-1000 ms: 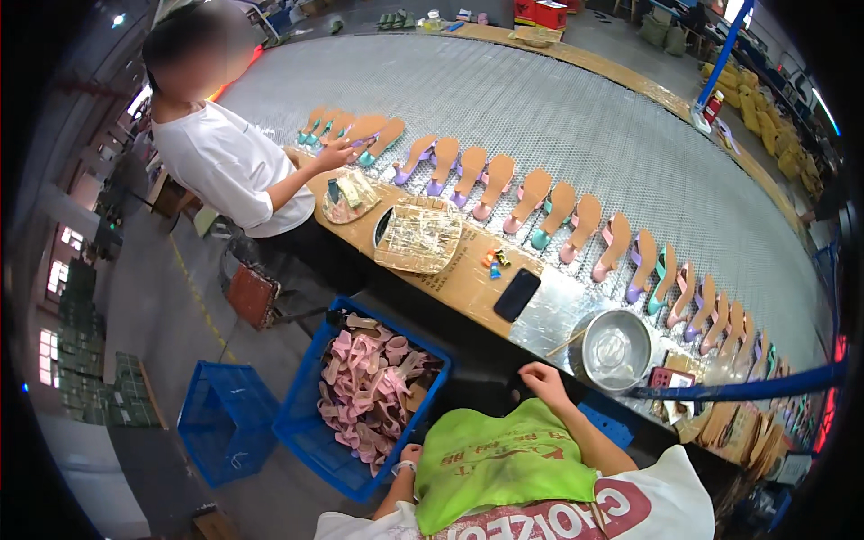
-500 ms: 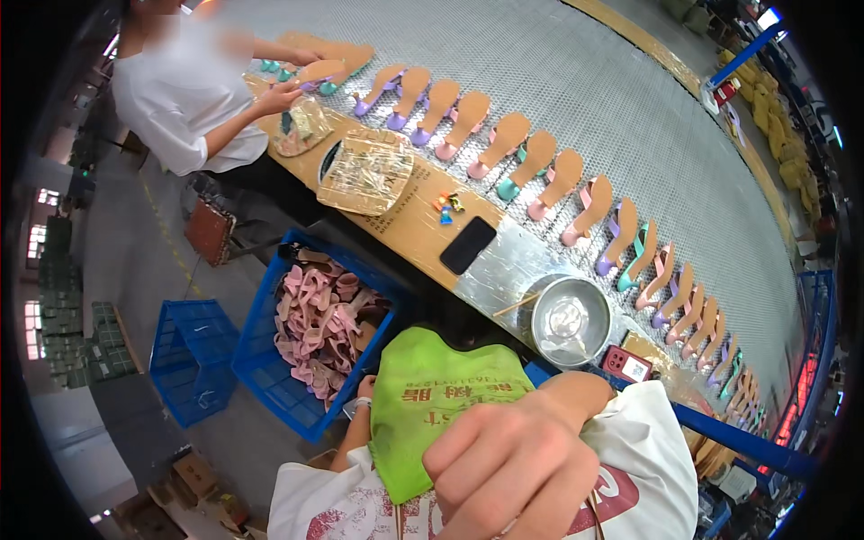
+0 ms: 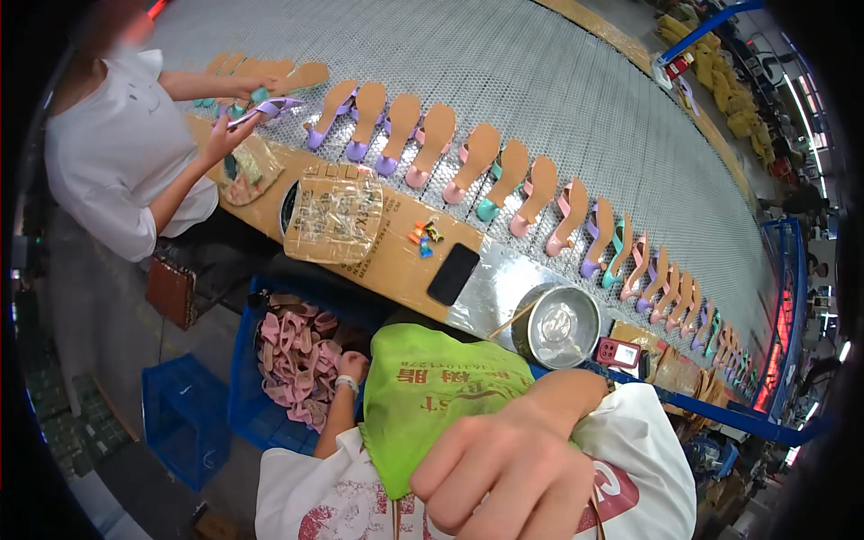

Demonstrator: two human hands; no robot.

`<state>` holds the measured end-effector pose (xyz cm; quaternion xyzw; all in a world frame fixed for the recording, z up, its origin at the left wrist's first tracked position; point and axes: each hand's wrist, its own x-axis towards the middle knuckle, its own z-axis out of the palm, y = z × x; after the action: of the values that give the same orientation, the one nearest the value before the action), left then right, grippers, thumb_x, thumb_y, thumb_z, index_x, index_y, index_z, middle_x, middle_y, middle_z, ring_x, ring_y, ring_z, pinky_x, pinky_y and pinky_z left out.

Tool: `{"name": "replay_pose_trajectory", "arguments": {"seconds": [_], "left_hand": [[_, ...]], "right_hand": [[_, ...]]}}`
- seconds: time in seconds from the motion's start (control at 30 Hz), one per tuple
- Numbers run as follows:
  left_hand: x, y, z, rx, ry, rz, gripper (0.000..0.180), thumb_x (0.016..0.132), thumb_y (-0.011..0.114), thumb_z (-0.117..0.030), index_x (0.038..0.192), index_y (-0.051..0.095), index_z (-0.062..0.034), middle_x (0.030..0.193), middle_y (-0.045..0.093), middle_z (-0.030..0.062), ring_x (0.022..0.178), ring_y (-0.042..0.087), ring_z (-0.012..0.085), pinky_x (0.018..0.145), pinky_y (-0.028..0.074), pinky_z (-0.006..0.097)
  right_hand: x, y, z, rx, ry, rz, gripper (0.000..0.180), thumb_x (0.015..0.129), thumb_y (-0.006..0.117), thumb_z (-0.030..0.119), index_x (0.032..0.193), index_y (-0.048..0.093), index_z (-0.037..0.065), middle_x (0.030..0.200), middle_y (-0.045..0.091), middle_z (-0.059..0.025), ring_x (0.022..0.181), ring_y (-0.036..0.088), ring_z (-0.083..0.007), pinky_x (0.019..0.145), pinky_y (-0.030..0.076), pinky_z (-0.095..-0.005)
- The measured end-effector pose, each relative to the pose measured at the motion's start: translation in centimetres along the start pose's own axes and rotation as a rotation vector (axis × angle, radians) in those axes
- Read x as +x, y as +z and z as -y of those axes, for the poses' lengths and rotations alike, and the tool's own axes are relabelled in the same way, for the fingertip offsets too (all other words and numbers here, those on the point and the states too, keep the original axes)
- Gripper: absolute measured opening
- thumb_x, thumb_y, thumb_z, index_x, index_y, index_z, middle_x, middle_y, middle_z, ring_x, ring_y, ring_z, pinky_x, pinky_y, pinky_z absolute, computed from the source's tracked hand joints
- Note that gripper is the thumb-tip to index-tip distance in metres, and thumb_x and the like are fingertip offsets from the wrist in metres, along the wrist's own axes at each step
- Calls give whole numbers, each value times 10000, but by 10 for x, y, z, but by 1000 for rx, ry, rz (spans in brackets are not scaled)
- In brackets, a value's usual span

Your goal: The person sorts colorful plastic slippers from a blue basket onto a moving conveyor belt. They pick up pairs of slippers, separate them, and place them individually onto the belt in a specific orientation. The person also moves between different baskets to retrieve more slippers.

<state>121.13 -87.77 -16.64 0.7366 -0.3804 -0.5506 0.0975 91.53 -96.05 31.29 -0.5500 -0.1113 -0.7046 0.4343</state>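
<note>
My left hand (image 3: 352, 365), a band on its wrist, reaches down into a blue crate (image 3: 241, 396) and rests on the heap of pink sandal straps (image 3: 292, 360); its grip is hidden. Close to the camera, my right hand (image 3: 504, 468) is raised with its fingers curled and knuckles toward me, and nothing shows in it. A green apron (image 3: 432, 396) over a white shirt covers my lap.
A row of sandal soles (image 3: 477, 162) with coloured straps lies along a grey mesh conveyor (image 3: 576, 81). On the wooden ledge (image 3: 378, 265) sit a metal bowl (image 3: 560, 324), a black phone (image 3: 453, 274) and a taped cardboard sheet (image 3: 335, 216). A co-worker in white (image 3: 126, 153) holds a purple sandal (image 3: 261, 110). A second blue crate (image 3: 184, 418) stands on the floor.
My right hand rose from the ledge toward the camera and now fills the lower middle. My left hand moved into the strap crate. The co-worker picked up a purple sandal.
</note>
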Motion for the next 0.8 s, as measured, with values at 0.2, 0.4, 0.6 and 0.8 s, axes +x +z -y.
{"name": "replay_pose_trajectory", "arguments": {"seconds": [0.2, 0.4, 0.6, 0.8], "left_hand": [[59, -35, 1, -383, -103, 23, 122, 822, 536, -92, 937, 498, -82, 767, 601, 86, 565, 590, 172, 453, 467, 275], [72, -31, 27, -512, -156, 44, 40, 811, 548, -99, 843, 536, -81, 737, 603, 87, 548, 587, 184, 432, 467, 287], [46, -11, 66, -37, 15, -101, 42, 759, 589, -75, 754, 605, -36, 738, 622, 86, 674, 606, 188, 616, 492, 295], [21, -8, 82, 83, 65, -140, 75, 752, 609, -95, 784, 606, -27, 764, 626, 87, 713, 598, 183, 669, 479, 298]], "right_hand": [[3, 15, -60, 113, 37, -103, 168, 867, 531, 80, 804, 623, -44, 739, 597, -124, 512, 529, -215, 438, 388, -302], [4, 24, -85, 275, 166, -159, 201, 875, 539, 119, 812, 621, -53, 738, 599, -134, 583, 579, -251, 492, 447, -326], [-1, 22, -89, 381, 184, -127, 208, 878, 538, 125, 811, 619, -55, 728, 589, -138, 584, 573, -257, 494, 444, -330], [5, 14, -71, 528, 139, -76, 215, 882, 534, 129, 807, 616, -55, 717, 580, -139, 580, 564, -261, 491, 438, -332]]}}
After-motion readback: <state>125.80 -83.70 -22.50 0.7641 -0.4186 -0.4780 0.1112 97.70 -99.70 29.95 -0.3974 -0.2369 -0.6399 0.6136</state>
